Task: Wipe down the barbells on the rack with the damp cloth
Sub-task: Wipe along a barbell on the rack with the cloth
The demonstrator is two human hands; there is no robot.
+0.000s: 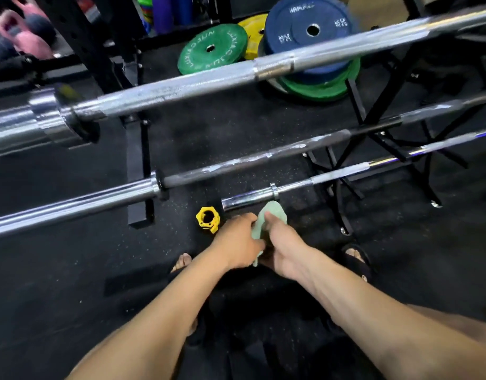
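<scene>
Both hands low over the floor, left grip and right grip each pinching the green cloth between them, lowest barbell just above, yellow collar left of them

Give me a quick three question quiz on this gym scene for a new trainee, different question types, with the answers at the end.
1. True or false: both hands grip the pale green cloth.
2. Multiple choice: which barbell is the cloth nearest? A) the thick chrome top barbell B) the dark middle barbell with white smears C) the thin lowest chrome barbell
3. Fill in: the yellow plastic barbell collar lies on the ____.

Key
1. True: the left hand and the right hand both hold it.
2. C, by that bar's near end.
3. Floor, the black rubber floor, just left of the left hand.
</scene>
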